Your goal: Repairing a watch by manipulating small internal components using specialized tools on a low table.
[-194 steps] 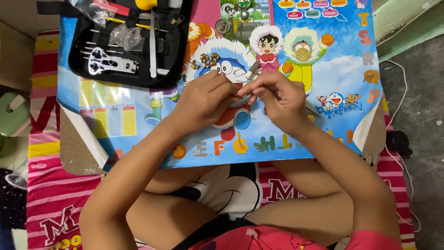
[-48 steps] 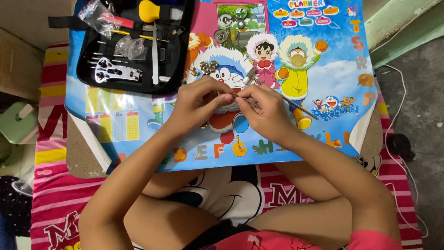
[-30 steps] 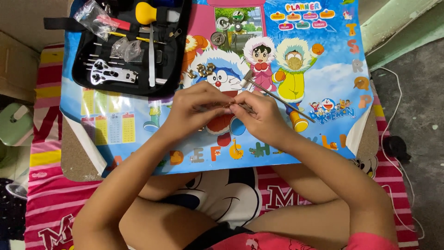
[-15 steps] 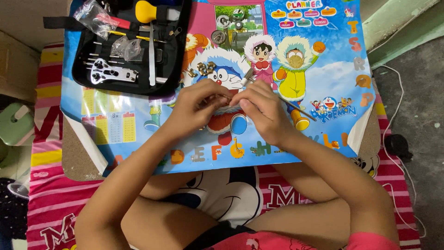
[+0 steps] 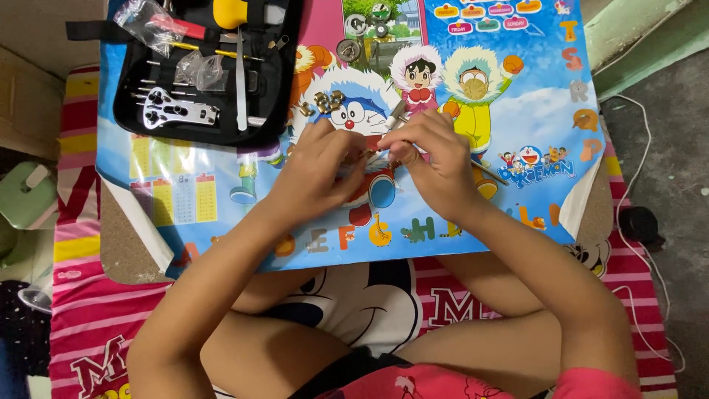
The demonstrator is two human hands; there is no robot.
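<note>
A black tool case is lying open up-left of the fingers — a yellow-handled tool and a metal wrench showing inside. Small gold bits are sitting just above the fingers; round metal parts farther up.

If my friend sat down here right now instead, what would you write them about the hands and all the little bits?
Left hand: fingers pinched on a small metal part, too hidden to name.
Right hand: pinched on the same part, a thin metal tool poking out above it.
Small metal pieces lie loose on the cartoon poster; round parts sit near its top edge.
Open black tool case at top left, tools inside.
Done: pieces are out. Left: cannot tell.
</note>
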